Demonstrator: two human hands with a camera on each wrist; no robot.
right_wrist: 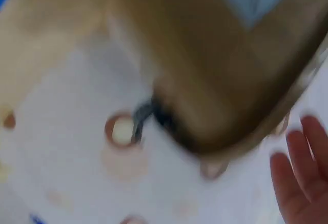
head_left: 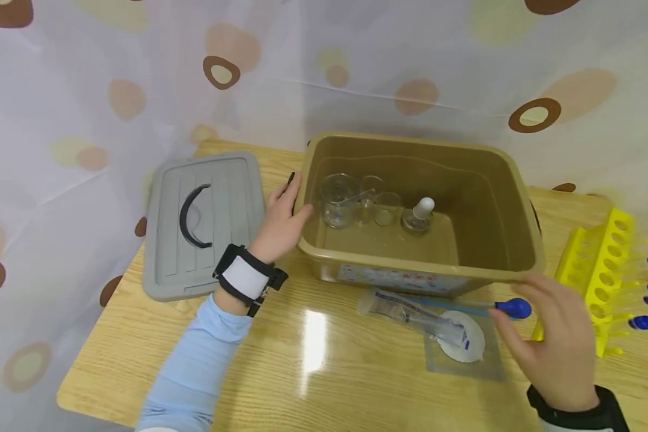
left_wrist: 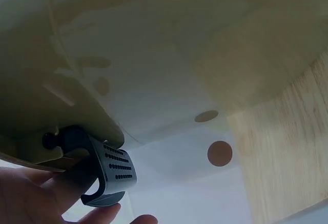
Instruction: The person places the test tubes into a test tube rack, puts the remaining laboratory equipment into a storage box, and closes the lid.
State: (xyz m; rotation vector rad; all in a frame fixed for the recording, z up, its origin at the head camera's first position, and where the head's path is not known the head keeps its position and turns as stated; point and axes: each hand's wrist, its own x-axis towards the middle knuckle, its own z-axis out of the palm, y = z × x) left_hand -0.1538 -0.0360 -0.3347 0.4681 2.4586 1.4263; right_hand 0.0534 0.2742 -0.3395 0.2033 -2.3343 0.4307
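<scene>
My left hand (head_left: 282, 225) grips the left end of a brown plastic bin (head_left: 497, 210), thumb at the rim and fingers outside. In the left wrist view its fingers lie around a black latch (left_wrist: 117, 167) on the bin. Inside stand glass beakers (head_left: 337, 207), with a thin rod leaning among them, and a small glass vessel (head_left: 416, 223) with a rounded white top. My right hand (head_left: 558, 336) is held off the bin's front right corner, fingers apart and holding nothing; the right wrist view is blurred.
A grey lid (head_left: 221, 258) with a black handle lies left. Before the bin lie a wrapped syringe-like item (head_left: 416, 315), white paper discs (head_left: 467, 342) in a clear bag and a blue rubber bulb (head_left: 514, 308). A yellow test-tube rack (head_left: 605, 264) with blue-capped tubes stands right.
</scene>
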